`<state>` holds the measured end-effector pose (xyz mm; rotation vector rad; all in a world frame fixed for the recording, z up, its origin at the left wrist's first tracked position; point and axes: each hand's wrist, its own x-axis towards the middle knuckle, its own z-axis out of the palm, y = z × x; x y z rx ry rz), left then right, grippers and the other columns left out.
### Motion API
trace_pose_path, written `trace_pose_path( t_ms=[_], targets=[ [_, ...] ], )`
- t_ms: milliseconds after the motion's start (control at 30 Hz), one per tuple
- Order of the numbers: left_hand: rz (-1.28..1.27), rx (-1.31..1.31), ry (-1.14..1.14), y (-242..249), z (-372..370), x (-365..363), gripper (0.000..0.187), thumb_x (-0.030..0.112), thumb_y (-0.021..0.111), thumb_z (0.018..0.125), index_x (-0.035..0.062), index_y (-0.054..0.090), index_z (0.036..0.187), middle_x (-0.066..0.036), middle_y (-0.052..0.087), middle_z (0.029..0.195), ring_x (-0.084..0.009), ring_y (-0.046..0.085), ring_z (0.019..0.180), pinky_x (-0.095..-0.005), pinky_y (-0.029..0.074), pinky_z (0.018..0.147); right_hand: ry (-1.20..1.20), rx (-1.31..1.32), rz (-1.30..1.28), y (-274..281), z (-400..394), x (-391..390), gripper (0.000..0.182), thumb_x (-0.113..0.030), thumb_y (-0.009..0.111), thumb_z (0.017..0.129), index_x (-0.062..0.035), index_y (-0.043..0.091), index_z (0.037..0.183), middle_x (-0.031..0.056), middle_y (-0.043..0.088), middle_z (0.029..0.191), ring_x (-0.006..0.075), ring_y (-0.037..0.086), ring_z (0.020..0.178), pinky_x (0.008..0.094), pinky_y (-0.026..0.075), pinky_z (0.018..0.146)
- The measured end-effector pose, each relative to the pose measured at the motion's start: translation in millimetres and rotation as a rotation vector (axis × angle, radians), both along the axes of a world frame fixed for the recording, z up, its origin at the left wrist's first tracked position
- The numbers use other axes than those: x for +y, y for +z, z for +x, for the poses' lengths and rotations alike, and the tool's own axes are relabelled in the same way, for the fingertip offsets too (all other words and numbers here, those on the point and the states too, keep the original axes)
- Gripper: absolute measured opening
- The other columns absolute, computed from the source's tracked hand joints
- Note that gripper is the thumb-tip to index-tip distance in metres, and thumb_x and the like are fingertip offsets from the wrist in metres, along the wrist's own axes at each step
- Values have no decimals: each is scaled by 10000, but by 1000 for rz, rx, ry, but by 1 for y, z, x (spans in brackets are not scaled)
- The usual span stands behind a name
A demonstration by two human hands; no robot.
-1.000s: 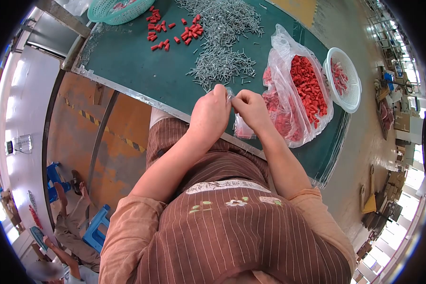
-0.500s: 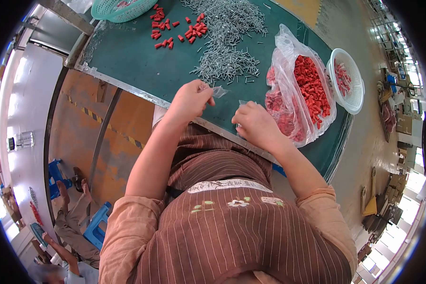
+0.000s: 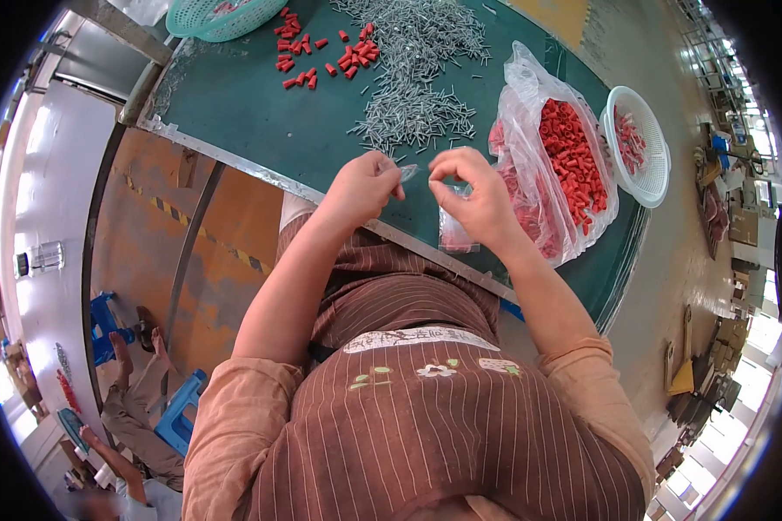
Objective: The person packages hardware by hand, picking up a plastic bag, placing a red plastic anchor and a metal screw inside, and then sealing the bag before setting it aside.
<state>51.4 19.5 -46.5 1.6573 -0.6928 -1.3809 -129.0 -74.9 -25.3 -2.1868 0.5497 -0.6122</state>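
Now both hands raised over table [image 3: 261, 130] edge: left hand [image 3: 362, 187] pinching clear strip [image 3: 408, 171], right hand [image 3: 473, 195] pinching small bag [image 3: 454, 234], probably its mouth, nails [image 3: 413, 117] close.

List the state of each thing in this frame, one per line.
left hand: pinching a small clear bag
right hand: pinching a small clear bag
large plastic bag: open, holds red caps
white basket: partly filled with red pieces
green basket: at table edge, cut off
metal pins: loose pile
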Motion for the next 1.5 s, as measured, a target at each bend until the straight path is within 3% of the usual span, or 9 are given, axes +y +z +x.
trace_pose_path(
  t_ms=[100,300,400,533,600,733,1100,1300,1500],
  targets=[
    [-54,-167,-67,16,-14,-2,199,175,567,890,-17,560,838,-83,650,705,-171,619,665,-318,474,632,-7,-144,197,1,7,0,104,-68,675,823,-37,633,913,95,606,1157,204,572,1067,338,437,933],
    [-166,-247,-92,20,-22,-3,196,174,556,900,-14,562,842,-96,651,704,-198,609,642,-325,469,619,2,-27,-9,-8,3,-5,125,-42,672,803,-44,634,921,97,604,1163,214,563,1107,335,428,958],
    [-114,-240,-103,27,-23,-4,197,177,553,895,-16,567,853,-97,650,704,-199,608,655,-331,469,626,-66,-64,21,8,-5,-7,139,-44,662,785,-45,642,922,117,626,1131,283,584,1086,372,450,944],
    [-125,-230,-75,19,-18,-2,175,166,550,892,-5,568,859,-62,633,701,-145,552,625,-302,435,587,-358,15,-41,27,-50,-55,152,-90,660,804,-49,648,951,125,645,1071,306,633,969,400,491,862],
    [-215,-206,-59,3,-17,-2,139,149,550,893,20,561,845,-8,601,689,-66,457,547,-250,372,490,-480,368,-181,27,-83,-91,186,-144,652,825,-50,656,985,143,643,1079,324,632,977,420,492,863],
    [-111,-170,-99,18,-25,-6,184,167,543,897,-12,570,867,-54,624,708,-137,555,669,-294,443,644,-551,845,-326,2,-117,-114,275,-235,632,855,-54,663,1060,175,638,1084,352,618,1013,452,485,885],
    [-85,-120,-100,21,-35,-8,151,143,533,903,1,559,858,-28,606,704,-89,486,609,-266,403,576,-433,702,-102,-10,-107,-130,387,-187,674,800,-11,646,1144,221,655,1110,368,612,1075,426,464,951],
    [-98,-128,-84,20,-31,-2,143,136,532,903,0,561,867,-34,606,712,-101,501,643,-271,413,612,-570,570,159,3,-113,-131,235,-144,669,804,12,706,976,164,711,853,269,694,785,354,534,765],
    [-111,-185,-89,30,-29,-7,153,139,529,903,-7,559,867,-44,611,721,-114,532,686,-277,432,659,-631,176,441,23,-116,-119,190,-133,681,884,4,713,1012,33,659,744,74,581,606,210,462,571]
  ],
)
